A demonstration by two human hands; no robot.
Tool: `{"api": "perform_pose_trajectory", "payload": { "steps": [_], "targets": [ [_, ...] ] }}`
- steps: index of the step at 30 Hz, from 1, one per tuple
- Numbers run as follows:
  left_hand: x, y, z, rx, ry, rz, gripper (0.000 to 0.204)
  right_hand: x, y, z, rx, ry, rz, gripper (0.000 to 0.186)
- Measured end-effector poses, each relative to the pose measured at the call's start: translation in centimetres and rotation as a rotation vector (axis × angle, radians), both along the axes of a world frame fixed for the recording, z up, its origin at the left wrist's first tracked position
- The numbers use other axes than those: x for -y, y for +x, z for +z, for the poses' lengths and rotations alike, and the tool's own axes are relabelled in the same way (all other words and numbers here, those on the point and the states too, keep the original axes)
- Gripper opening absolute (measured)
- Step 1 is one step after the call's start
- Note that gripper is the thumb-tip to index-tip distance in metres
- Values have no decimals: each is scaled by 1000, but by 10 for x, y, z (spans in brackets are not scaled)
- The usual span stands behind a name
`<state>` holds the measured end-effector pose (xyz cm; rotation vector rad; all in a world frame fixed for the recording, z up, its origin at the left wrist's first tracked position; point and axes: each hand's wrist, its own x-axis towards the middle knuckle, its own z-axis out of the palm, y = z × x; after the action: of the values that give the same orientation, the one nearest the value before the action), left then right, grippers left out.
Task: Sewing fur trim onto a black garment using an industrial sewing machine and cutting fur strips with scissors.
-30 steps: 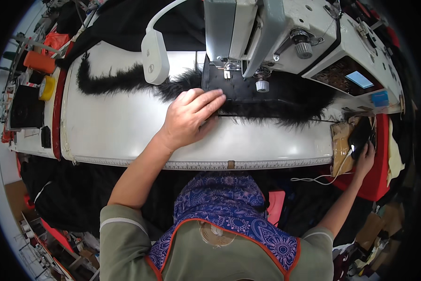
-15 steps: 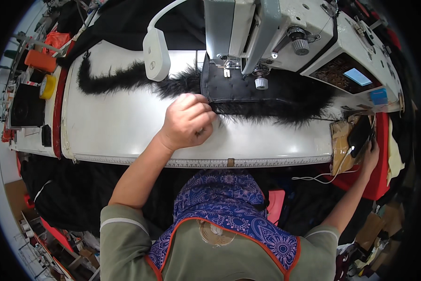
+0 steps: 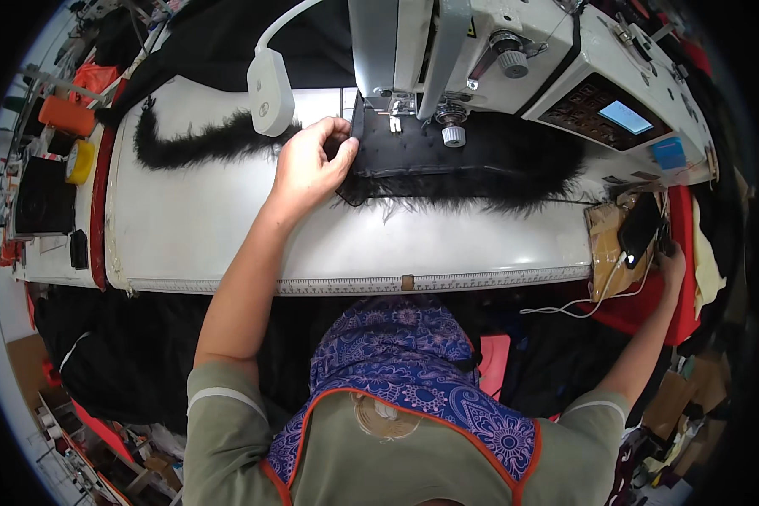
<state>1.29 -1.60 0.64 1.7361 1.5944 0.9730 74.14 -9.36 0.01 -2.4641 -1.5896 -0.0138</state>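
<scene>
Head view: seemed partway, with cloth (image 3: 430,156) under sewing machine (image 3: 502,97), fur strip (image 3: 198,150) trailing.
Seemingly pinched cloth edge with left hand (image 3: 310,164); couldn't tell fingers of right hand (image 3: 671,261).

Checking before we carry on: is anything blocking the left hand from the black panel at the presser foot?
Nothing visible does: the left hand has its fingertips right at the left edge of the black panel. The white hanging device is on the hand's far-left side, not between them.
</scene>
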Motion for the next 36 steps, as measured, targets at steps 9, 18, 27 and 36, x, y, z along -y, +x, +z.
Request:
{"api": "perform_pose_trajectory", "payload": {
  "steps": [9, 18, 27, 36],
  "targets": [
    [-10, -38, 8, -174, -222, -176, 28, 59, 37, -25, -147, 290, -192, 23],
    [2, -49, 8, -448, 199, -122, 22, 94, -220, 51, -628, 729, 190, 22],
    [-1, -61, -28, -202, 404, -112, 18, 92, -358, 44, -1096, -392, 627, 71],
    [3, -66, -24, -202, 395, -147, 11, 49, -471, 38, -1443, -781, 731, 24]
  ]
}}
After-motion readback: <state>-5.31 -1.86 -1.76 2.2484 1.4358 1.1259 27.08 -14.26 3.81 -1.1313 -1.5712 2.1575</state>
